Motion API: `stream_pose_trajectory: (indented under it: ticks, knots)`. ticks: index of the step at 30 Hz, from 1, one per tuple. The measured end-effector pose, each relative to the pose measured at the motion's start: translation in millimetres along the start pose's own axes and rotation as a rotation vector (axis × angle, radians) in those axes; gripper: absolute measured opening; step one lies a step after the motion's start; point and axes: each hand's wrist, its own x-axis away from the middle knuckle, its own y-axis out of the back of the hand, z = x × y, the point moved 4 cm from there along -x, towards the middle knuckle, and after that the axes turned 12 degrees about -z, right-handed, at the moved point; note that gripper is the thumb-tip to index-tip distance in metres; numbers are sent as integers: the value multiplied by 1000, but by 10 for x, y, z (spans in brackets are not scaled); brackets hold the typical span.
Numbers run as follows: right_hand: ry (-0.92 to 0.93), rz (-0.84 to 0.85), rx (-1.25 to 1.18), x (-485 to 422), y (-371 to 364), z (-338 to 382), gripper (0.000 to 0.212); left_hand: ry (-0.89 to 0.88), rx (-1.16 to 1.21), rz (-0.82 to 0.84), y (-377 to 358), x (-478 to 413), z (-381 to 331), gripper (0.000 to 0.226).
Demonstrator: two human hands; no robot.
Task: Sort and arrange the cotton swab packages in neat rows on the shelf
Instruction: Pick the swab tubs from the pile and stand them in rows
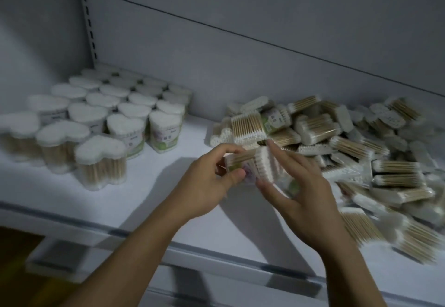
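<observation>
A flat cotton swab package [250, 162] with wooden sticks and white tips is held over the white shelf [154, 186], at the middle. My left hand [212, 179] pinches its left end with curled fingers and thumb. My right hand [298, 186] holds its right side, index finger along the top and thumb underneath. A loose pile of the same flat packages [337, 143] covers the right half of the shelf. Heart-shaped tubs of swabs [101, 114] stand upright in rows at the left.
The shelf's grey back panel [240, 54] rises behind everything, with a slotted upright [88, 18] at the left. The shelf's front edge [168, 244] runs across below my wrists. Bare shelf surface lies between the tubs and the pile.
</observation>
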Motion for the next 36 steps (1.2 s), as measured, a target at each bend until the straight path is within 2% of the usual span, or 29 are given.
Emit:
stream_pose_trajectory:
  ticks: [5,7,9,11,13,15,19,23,27,32,36]
  knots:
    - [55,54,-213,-298,-317,336,54,89,53,-208,400,84,62,32]
    - [72,58,-238,-421,-442,436,52,149,25,-239,490,119,106,44]
    - [81,52,-205,-573,-555,486,50,169,-167,-242,556,185,131,59]
    - [97,55,-128,-729,-686,521,52,95,-488,-298,647,283,142,61]
    - [133,97,-59,-830,-850,600,54,-25,-774,-376,713,392,104,46]
    - [190,170,-12,-848,-1042,679,54,-94,-878,-393,709,465,66,28]
    - [237,244,-23,-784,-1348,720,52,-100,-927,-380,684,471,83,33]
    - [239,228,-131,-756,-1405,629,58,-98,-884,-418,697,470,68,45]
    - [251,149,-186,-751,-1380,528,48,-146,-846,-478,719,465,20,48]
    - [237,287,-204,-791,-1527,561,57,-81,-902,-412,677,447,79,64]
    - [228,261,-223,-790,-1556,564,47,-68,-891,-406,685,449,104,69]
